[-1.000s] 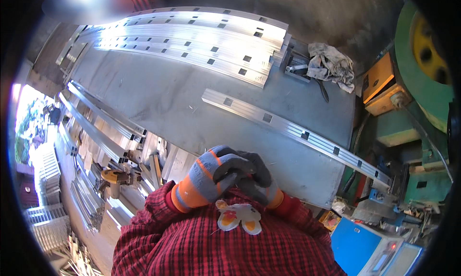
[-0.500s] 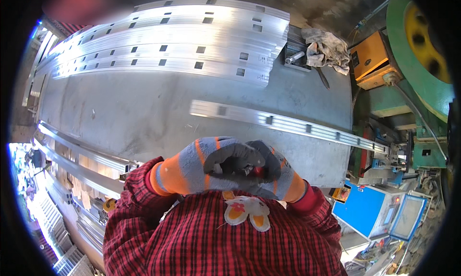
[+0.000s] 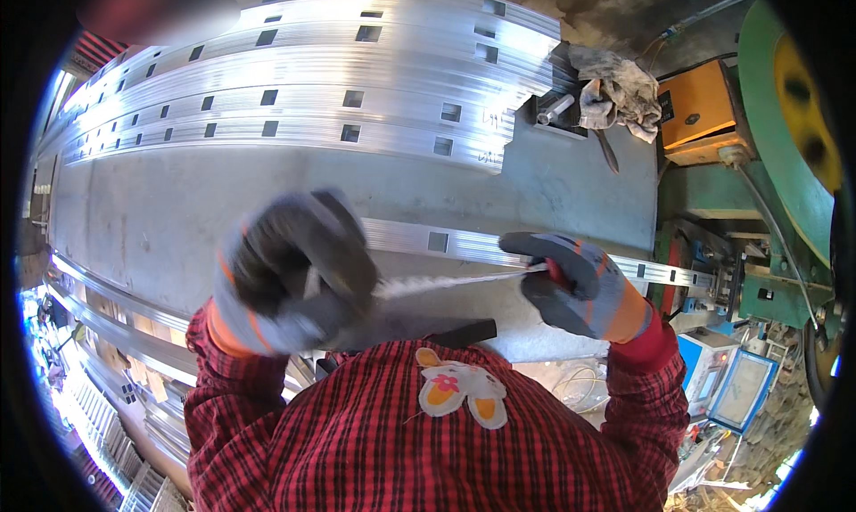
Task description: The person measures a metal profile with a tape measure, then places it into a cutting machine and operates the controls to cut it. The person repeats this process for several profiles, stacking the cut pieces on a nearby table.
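Observation:
My left hand (image 3: 299,276), in a grey and orange work glove, is curled and blurred by motion. From its fingers a thin whitish strip (image 3: 437,283) stretches across to my right hand (image 3: 575,285). That hand, gloved alike, pinches a small red object (image 3: 558,274) where the strip ends; most of it is hidden by the fingers, so its kind is unclear. Behind both hands a slotted aluminium profile (image 3: 481,245) lies on the grey metal table (image 3: 205,187), its right end reaching the machine.
Several long aluminium profiles (image 3: 303,93) with square holes lie side by side at the back. Beyond their right end are a crumpled rag (image 3: 620,93) and an orange box (image 3: 700,106). A green press (image 3: 767,93) with a yellow wheel stands right. More profiles (image 3: 134,307) lie at left.
My hands were together at my chest and are now apart, the left moved left and the right moved right. The whitish strip now spans the gap between them.

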Available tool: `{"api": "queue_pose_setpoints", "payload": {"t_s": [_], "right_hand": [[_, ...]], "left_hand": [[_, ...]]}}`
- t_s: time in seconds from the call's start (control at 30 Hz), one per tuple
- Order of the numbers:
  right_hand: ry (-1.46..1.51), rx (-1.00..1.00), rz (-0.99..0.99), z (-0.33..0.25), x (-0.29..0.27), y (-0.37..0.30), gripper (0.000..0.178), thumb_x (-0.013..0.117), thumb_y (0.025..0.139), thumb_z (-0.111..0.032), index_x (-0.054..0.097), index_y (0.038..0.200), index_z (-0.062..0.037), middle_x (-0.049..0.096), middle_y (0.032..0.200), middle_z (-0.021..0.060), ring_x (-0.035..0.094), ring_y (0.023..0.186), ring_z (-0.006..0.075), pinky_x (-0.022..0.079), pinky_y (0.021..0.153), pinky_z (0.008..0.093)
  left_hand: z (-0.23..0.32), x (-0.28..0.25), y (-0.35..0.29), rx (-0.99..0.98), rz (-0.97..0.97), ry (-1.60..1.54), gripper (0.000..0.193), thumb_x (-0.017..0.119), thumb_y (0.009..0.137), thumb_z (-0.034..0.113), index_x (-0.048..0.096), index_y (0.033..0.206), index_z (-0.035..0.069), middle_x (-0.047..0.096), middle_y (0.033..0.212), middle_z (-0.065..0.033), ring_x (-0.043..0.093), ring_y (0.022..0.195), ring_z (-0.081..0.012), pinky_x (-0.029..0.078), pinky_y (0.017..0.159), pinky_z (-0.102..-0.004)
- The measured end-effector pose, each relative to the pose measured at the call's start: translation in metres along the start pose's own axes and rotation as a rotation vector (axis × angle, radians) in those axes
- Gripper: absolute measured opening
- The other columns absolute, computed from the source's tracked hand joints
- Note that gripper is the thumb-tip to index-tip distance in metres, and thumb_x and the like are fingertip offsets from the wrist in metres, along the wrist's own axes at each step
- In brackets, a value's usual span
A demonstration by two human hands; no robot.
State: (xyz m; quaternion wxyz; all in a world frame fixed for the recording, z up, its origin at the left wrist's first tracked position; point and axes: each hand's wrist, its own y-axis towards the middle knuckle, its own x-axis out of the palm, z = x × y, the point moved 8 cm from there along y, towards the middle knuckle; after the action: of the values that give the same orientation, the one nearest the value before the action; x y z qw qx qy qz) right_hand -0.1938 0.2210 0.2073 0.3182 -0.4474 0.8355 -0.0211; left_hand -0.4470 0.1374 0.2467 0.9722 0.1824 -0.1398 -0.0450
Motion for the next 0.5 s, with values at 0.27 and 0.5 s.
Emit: {"api": "queue_pose_setpoints", "payload": {"t_s": [0.27, 0.5], "right_hand": [[-0.388, -0.318, 0.073, 0.057, -0.062, -0.025, 0.033, 0.071, 0.078, 0.002, 0.064, 0.11, -0.002, 0.063, 0.105, 0.0131, 0.064, 0.083, 0.0254, 0.051, 0.071, 0.0326], [-0.696, -0.428, 0.183, 0.074, -0.085, -0.023, 0.022, 0.072, 0.079, -0.001, 0.068, 0.1, -0.0061, 0.063, 0.091, 0.0095, 0.063, 0.077, 0.0231, 0.05, 0.064, 0.0344]], "left_hand": [[-0.035, -0.128, -0.013, 0.018, 0.559, -0.249, 0.041, 0.063, 0.097, 0.03, 0.058, 0.131, 0.007, 0.063, 0.115, -0.008, 0.057, 0.087, -0.0199, 0.047, 0.085, -0.0373], [-0.105, -0.056, 0.038, -0.331, 0.147, 0.154, 0.02, 0.063, 0.096, 0.017, 0.063, 0.112, 0.005, 0.066, 0.1, -0.0057, 0.063, 0.084, -0.0145, 0.052, 0.074, -0.0311]]}}
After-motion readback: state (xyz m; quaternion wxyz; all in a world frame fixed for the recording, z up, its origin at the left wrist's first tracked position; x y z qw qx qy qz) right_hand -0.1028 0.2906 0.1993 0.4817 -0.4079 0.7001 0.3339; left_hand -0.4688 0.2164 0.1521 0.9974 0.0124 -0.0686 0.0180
